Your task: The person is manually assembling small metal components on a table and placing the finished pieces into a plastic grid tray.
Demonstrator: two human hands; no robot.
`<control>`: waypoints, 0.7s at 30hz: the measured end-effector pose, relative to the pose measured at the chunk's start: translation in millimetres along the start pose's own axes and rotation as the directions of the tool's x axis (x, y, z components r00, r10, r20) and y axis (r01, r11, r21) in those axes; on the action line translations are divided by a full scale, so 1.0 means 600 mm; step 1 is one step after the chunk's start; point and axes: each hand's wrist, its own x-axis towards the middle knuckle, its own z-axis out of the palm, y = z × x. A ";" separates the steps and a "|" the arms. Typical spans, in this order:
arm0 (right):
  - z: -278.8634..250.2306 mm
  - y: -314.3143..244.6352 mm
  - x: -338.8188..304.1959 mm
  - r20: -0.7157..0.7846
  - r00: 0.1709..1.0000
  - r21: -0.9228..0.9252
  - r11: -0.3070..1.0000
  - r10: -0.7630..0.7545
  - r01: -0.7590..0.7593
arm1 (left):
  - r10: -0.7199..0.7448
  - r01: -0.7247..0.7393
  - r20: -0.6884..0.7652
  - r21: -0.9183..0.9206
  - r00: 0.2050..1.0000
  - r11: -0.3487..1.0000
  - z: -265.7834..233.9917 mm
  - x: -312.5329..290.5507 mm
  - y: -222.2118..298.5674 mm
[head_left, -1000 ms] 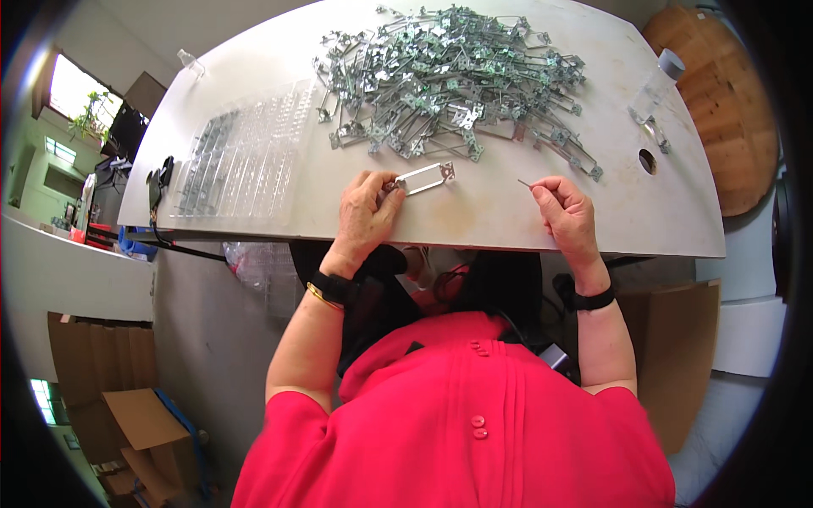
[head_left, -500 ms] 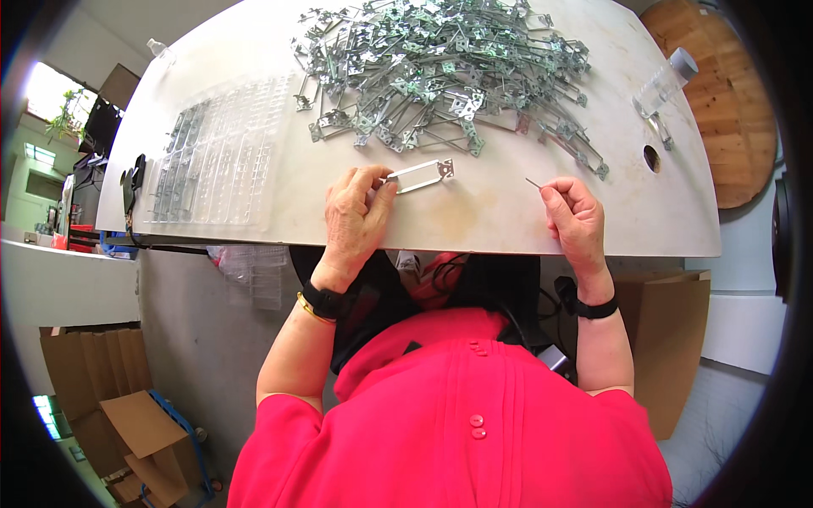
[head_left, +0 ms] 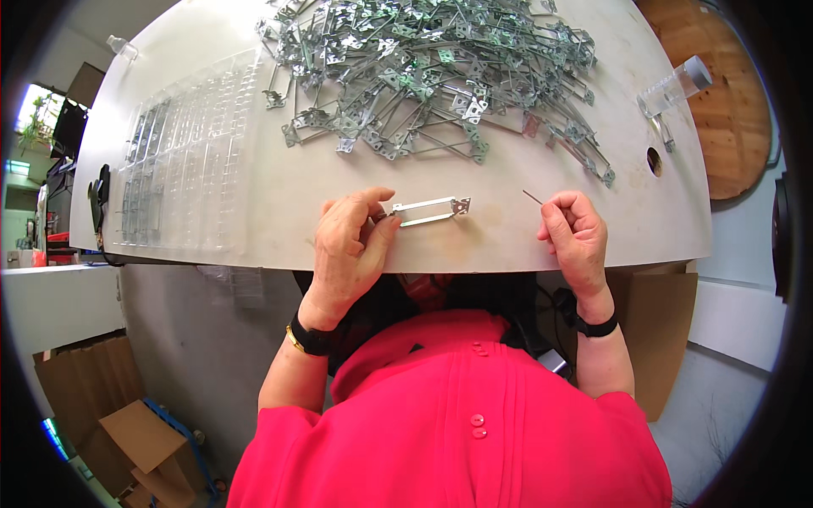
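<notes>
Between the thumb and fingers of my left hand (head_left: 349, 245) is one end of a metal bracket (head_left: 428, 203), a narrow frame of two long bars. Its far end, a small plate with holes, points right over the table. My right hand (head_left: 577, 230) pinches a thin metal pin (head_left: 532, 196), whose free tip points up and left. A gap of bare tabletop lies between bracket and pin. Beyond both hands spreads a large heap of similar metal brackets (head_left: 423, 76).
On the left of the white table (head_left: 500, 245) lies a clear plastic tray (head_left: 199, 161), its left rows holding metal parts. A clear bottle (head_left: 673, 89) lies at the right, near a round hole (head_left: 654, 162). Cardboard boxes (head_left: 144, 432) stand on the floor at lower left.
My left hand has turned slightly and the bracket lies flatter, its plate end lower in view. The right hand keeps its pinch on the pin. The whole view has shifted a little.
</notes>
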 end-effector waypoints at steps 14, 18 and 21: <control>0.041 -0.029 -0.012 0.048 0.998 -0.060 0.997 -0.051 0.054 | 0.063 -0.061 -0.033 0.041 0.997 0.997 0.004 0.002 -0.006; 0.056 -0.032 -0.024 0.038 0.984 -0.207 0.962 -0.175 0.179 | 0.056 -0.057 -0.067 -0.008 0.996 0.998 0.007 -0.003 -0.006; 0.071 -0.044 -0.034 0.084 0.980 -0.429 0.881 -0.181 0.200 | 0.080 -0.081 -0.087 -0.005 0.993 0.997 0.011 -0.008 -0.012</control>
